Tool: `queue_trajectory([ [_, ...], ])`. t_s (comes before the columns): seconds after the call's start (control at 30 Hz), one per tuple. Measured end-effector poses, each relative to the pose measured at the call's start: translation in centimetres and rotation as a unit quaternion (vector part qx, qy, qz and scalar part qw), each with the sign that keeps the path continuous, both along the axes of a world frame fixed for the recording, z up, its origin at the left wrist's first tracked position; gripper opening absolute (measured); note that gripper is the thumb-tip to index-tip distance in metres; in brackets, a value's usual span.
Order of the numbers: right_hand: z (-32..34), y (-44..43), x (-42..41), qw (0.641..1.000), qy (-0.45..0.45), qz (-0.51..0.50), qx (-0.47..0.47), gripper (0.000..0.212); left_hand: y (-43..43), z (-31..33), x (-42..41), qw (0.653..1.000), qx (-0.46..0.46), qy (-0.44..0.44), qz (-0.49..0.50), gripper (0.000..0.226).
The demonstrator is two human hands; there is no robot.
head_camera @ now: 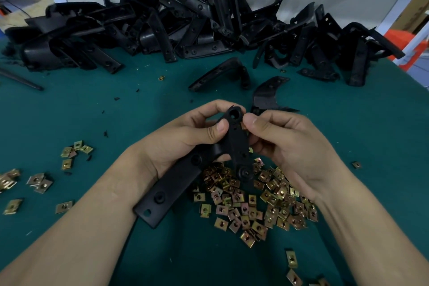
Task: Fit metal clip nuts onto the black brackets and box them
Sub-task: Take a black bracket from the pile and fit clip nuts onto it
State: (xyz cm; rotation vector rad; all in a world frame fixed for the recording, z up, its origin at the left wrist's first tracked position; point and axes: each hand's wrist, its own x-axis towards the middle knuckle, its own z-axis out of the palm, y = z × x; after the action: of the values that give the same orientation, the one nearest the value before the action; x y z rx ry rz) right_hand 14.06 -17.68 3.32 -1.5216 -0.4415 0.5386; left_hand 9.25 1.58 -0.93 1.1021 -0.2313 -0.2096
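Note:
I hold a black L-shaped bracket above the green table. My left hand grips the bracket at its bend, thumb on the front face. My right hand pinches the bracket's upper holed end between thumb and fingers; whether a clip nut sits under those fingers is hidden. A heap of brass-coloured clip nuts lies on the table just below my hands. A large pile of black brackets fills the back of the table.
Two loose black brackets lie just beyond my hands. Scattered clip nuts lie at the left and several at the lower right. A black rod lies at the far left. An orange crate sits past the right edge.

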Motion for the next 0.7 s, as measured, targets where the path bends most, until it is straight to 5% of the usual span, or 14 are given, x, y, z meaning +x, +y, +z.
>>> queue_trajectory([
  [0.13, 0.1, 0.2, -0.3, 1.000, 0.016, 0.008, 0.013, 0.022, -0.1, -0.2, 0.1, 1.000, -0.002, -0.009, 0.001, 0.029],
  [0.5, -0.1, 0.3, -0.6, 0.990, -0.131, 0.010, -0.050, 0.024, 0.0, 0.1, -0.1, 0.998, 0.031, -0.019, 0.052, 0.026],
  [0.63, 1.3, -2.2, 1.4, 0.977, -0.152, -0.008, -0.147, 0.033, 0.4, 0.7, 0.0, 0.991, -0.028, 0.023, 0.126, 0.024],
  [0.7, 1.8, -3.4, 1.8, 0.933, -0.207, 0.132, -0.262, 0.021, 0.4, 0.8, 0.1, 0.986, -0.061, 0.040, 0.153, 0.031],
])
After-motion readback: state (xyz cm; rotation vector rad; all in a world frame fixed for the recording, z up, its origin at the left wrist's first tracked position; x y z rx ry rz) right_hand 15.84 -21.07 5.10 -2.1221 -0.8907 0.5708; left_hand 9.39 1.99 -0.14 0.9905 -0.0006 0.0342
